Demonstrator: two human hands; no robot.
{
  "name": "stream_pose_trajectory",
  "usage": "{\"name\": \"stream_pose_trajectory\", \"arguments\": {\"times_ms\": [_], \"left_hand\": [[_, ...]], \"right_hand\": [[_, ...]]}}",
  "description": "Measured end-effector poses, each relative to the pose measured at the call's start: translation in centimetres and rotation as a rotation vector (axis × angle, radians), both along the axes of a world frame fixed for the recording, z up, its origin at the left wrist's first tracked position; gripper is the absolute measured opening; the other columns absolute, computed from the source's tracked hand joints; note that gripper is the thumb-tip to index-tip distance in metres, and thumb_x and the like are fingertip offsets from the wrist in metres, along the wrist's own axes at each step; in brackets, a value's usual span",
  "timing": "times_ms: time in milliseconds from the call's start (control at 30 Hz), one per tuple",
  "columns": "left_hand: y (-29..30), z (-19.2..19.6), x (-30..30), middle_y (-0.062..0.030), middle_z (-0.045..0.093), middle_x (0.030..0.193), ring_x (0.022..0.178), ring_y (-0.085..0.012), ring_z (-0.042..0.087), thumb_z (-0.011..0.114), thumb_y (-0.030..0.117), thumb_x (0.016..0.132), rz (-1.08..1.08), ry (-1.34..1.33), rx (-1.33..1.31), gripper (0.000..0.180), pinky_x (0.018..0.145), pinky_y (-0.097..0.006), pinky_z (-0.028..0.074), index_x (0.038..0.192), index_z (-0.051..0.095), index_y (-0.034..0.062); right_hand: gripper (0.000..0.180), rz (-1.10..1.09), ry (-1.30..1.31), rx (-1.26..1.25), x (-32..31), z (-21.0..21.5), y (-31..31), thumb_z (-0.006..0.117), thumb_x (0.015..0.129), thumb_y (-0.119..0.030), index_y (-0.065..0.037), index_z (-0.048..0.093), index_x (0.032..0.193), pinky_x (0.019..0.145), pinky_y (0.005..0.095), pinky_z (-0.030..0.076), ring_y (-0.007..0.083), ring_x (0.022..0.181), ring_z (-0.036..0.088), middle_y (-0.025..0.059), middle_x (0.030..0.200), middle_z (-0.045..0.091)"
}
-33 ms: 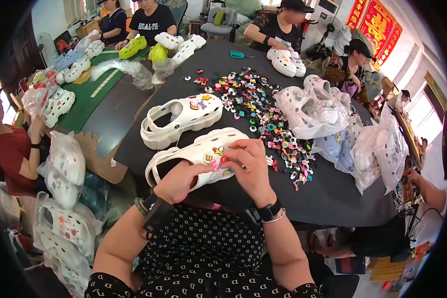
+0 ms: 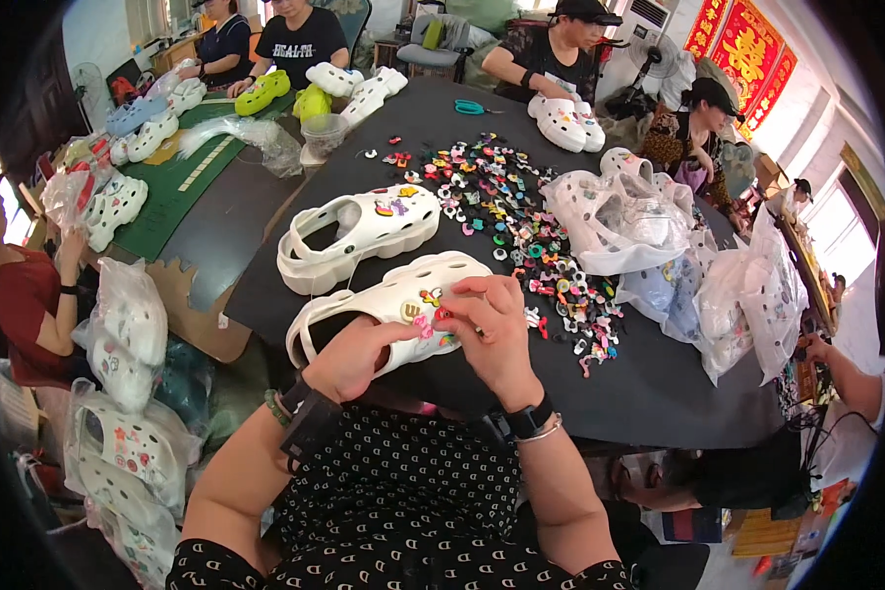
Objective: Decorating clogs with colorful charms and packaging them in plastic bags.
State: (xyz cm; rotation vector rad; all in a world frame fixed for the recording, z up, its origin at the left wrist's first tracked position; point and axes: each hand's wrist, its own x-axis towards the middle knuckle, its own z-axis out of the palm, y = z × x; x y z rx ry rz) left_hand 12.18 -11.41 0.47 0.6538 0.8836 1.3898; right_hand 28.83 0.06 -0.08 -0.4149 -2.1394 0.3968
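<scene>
On the black tabletop [image 2: 659,393] right in front of me lies a white clog [image 2: 447,270] with colourful charms on its upper. My left hand [image 2: 364,354] grips its side, fingers reaching into the foot opening and out of sight, thumb beside a pink charm [image 2: 423,325]. Thumb and fingertips of my right hand [image 2: 497,329] pinch a small red charm [image 2: 443,314] against the upper, partly hidden by the fingers. Just beyond sits a second white clog [image 2: 305,265], with rainbow, purple and yellow charms on its toe.
Many loose charms [image 2: 501,197] spread across the table's middle. Bagged clogs [image 2: 629,231] are piled at the right, and more bagged clogs [image 2: 133,442] are stacked low at the left. Teal-handled scissors [image 2: 470,106] lie at the far side. Several people work around the tables.
</scene>
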Motion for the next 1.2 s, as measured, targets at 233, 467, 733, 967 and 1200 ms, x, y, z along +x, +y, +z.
{"name": "stream_pose_trajectory", "arguments": {"times_ms": [233,467,733,967,1200], "left_hand": [[0.3,-0.2,-0.3,-0.0129,0.055,0.136,0.122,-0.0224,0.058,0.056,0.002,0.094,0.007,-0.052,0.021,0.048,0.105,-0.036,0.045,0.14,0.044,-0.0032],[0.6,-0.1,-0.5,-0.0124,0.056,0.135,0.12,-0.0215,0.059,0.056,0.004,0.094,0.038,-0.046,0.005,0.049,0.104,-0.036,0.046,0.141,0.043,-0.0035],[1.2,-0.7,-0.7,-0.0109,0.061,0.129,0.112,-0.0195,0.062,0.057,0.008,0.095,0.042,-0.041,-0.029,0.041,0.097,-0.033,0.049,0.135,0.051,-0.0024],[1.0,0.8,-1.0,-0.0094,0.063,0.124,0.106,-0.0158,0.063,0.062,0.015,0.097,0.057,-0.043,-0.084,0.04,0.094,-0.03,0.049,0.132,0.054,-0.0026],[1.3,-0.5,-1.1,-0.0076,0.062,0.127,0.109,-0.0142,0.061,0.061,0.013,0.096,0.005,-0.153,-0.011,0.042,0.096,-0.031,0.048,0.134,0.052,-0.002]], "right_hand": [[0.017,-0.148,0.148,0.065,-1.6,-1.5,-1.7,0.078,0.075,-0.004,-0.009,0.074,0.091,0.088,0.0368,0.05,0.0268,0.104,0.059,0.0026,0.104,0.07],[0.012,-0.18,0.253,-0.113,-2.9,-2.0,-1.8,0.074,0.078,-0.002,-0.007,0.072,0.089,0.093,0.0381,0.046,0.028,0.104,0.061,0.0049,0.103,0.073],[0.01,-0.176,0.255,-0.231,-3.3,-1.7,-1.4,0.073,0.079,-0.001,-0.007,0.072,0.087,0.093,0.0384,0.048,0.0282,0.106,0.06,0.0058,0.103,0.073],[0.031,-0.017,0.079,-0.185,-2.2,-0.8,0.0,0.083,0.066,-0.009,-0.011,0.07,0.094,0.095,0.0394,0.044,0.0283,0.112,0.055,0.0035,0.114,0.068],[0.049,-0.028,-0.092,-0.092,-2.0,0.7,1.2,0.091,0.05,-0.013,-0.012,0.067,0.092,0.094,0.0404,0.04,0.0261,0.105,0.053,0.0018,0.106,0.064]]}}
